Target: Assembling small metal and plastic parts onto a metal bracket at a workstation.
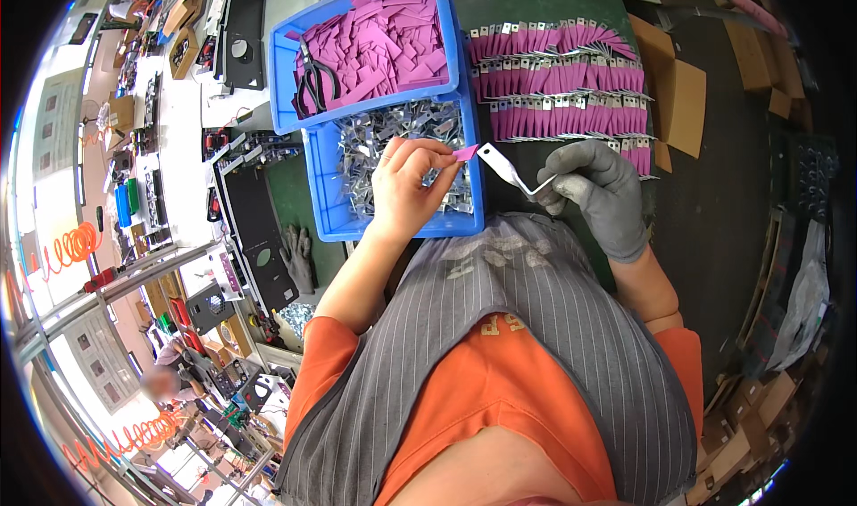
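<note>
My bare left hand (409,181) pinches a small purple strip (465,153) between thumb and fingertips. In a grey work glove, my right hand (596,192) grips the lower end of a bent metal bracket (507,166), whose flat end with a hole points at the strip. The strip's tip and the bracket's end are close together; whether they touch I cannot tell. Below my left hand stands a blue bin (323,185) of loose metal brackets (370,140). Behind it, a second blue bin (282,69) holds a heap of purple strips (384,46).
Black-handled pliers (314,78) lean in the strip bin. Rows of brackets with purple strips (558,73) lie on the green table at the far right. A spare grey glove (297,258) lies left of the bins. An open cardboard box (683,104) stands right; another person (174,372) works far left.
</note>
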### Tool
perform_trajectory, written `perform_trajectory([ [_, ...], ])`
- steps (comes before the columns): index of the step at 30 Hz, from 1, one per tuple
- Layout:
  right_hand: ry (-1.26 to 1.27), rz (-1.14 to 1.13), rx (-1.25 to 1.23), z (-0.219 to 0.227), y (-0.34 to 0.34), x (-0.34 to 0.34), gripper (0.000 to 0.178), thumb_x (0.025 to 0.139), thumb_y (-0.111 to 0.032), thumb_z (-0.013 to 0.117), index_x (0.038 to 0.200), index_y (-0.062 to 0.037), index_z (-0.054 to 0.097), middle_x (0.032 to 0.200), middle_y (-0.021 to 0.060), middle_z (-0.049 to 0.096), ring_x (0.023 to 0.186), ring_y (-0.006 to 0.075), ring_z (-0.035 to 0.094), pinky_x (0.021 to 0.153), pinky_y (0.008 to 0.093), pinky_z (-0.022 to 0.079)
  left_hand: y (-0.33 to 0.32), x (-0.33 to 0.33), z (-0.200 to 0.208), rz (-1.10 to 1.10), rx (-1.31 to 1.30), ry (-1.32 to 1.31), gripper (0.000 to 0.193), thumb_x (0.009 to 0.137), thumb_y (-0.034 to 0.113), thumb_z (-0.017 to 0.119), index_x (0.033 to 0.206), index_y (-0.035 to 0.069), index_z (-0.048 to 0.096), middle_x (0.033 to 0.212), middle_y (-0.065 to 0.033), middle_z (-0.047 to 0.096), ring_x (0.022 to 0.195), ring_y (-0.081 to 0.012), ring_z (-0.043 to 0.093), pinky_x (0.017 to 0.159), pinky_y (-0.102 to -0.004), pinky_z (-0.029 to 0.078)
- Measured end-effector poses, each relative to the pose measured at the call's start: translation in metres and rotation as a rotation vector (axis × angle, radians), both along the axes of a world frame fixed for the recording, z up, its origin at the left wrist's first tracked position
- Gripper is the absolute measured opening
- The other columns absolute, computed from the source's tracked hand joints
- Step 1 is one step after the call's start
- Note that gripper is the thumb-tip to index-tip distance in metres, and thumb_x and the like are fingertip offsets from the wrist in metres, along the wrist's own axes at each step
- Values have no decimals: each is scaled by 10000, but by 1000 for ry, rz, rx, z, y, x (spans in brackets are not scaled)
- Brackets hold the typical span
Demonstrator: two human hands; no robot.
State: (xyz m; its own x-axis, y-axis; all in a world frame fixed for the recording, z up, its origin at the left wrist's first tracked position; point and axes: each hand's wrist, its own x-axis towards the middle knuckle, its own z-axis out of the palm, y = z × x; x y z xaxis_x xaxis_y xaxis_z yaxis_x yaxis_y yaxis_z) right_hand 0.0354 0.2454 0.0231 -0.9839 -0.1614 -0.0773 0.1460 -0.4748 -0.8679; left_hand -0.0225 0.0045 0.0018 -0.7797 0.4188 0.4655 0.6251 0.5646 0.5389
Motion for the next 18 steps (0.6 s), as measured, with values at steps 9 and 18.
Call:
perform_trajectory([
  [9,-30,-2,18,-3,0,0,178,852,76,500,992,17,593,876,113,661,769,139,657,622,211,527,-1,1,-3,-10,-27,18,191,677,49,755,750,91,583,827,-6,645,685,-203,565,625,-298,454],
  [18,-55,-22,-6,-6,-2,0,180,848,74,505,996,20,591,870,111,663,745,137,654,614,211,521,0,3,-3,-14,-33,14,197,673,50,755,746,100,579,826,4,642,685,-193,562,617,-287,454],
])
